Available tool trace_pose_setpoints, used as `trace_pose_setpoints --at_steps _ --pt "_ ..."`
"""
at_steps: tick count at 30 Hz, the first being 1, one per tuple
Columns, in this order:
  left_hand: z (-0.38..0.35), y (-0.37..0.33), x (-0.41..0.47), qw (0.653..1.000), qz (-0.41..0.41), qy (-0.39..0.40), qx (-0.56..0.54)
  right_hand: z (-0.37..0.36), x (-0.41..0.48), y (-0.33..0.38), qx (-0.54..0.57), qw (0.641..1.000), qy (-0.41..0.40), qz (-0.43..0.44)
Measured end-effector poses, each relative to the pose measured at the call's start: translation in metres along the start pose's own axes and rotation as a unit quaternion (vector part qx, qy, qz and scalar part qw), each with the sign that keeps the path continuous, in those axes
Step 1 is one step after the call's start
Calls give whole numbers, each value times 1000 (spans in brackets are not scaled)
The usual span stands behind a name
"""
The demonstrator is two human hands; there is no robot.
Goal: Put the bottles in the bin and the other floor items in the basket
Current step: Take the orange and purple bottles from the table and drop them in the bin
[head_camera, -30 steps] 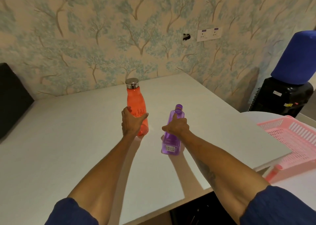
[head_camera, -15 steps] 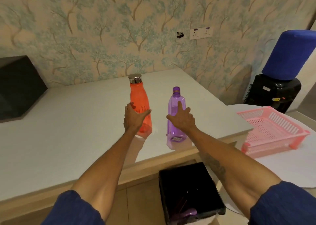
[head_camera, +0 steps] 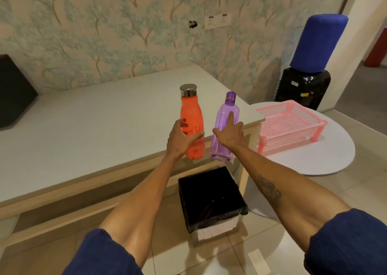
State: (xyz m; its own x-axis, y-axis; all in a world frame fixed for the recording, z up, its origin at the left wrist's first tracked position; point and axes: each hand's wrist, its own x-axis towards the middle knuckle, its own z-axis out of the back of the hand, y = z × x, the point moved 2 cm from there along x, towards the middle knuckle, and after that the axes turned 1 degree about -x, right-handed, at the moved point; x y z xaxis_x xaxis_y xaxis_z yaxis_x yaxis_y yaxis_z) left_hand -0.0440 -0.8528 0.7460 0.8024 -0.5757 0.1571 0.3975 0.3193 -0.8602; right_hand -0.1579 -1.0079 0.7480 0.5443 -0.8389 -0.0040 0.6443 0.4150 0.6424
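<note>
A black box [head_camera: 14, 90] sits at the far left of the long white surface [head_camera: 94, 124]. The left hand [head_camera: 180, 138] grips the orange bottle [head_camera: 189, 115] low on its body, thumb across the front and fingers curled behind. It is upright, steel cap on top, its base past the surface's front edge. Just beside it, the right hand [head_camera: 230, 135] clasps the purple bottle [head_camera: 225, 111], forefinger stretched up its face. On the floor below stands the black-lined bin [head_camera: 211, 195]. To the right, the pink basket [head_camera: 291, 124] rests on a round white surface [head_camera: 326, 155], a water dispenser [head_camera: 303, 88] behind it.
</note>
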Motion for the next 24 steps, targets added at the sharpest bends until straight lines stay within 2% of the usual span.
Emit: trace_pose_setpoints --at_steps 4,9,16,21,24 --pt "-31 6 -34 997 -23 66 -22 -2 -21 -35 15 1000 -12 -17" --pt "-55 30 -70 994 -25 107 -8 -12 -39 -74 36 998 -14 -55" --pt "-91 96 -111 985 46 166 16 -50 -68 -143 49 990 0 -134" --pt "-106 135 -125 978 105 176 48 -85 -72 -173 70 972 51 -217" --pt "-107 156 -119 977 128 159 60 -106 -66 -182 66 968 81 -227"
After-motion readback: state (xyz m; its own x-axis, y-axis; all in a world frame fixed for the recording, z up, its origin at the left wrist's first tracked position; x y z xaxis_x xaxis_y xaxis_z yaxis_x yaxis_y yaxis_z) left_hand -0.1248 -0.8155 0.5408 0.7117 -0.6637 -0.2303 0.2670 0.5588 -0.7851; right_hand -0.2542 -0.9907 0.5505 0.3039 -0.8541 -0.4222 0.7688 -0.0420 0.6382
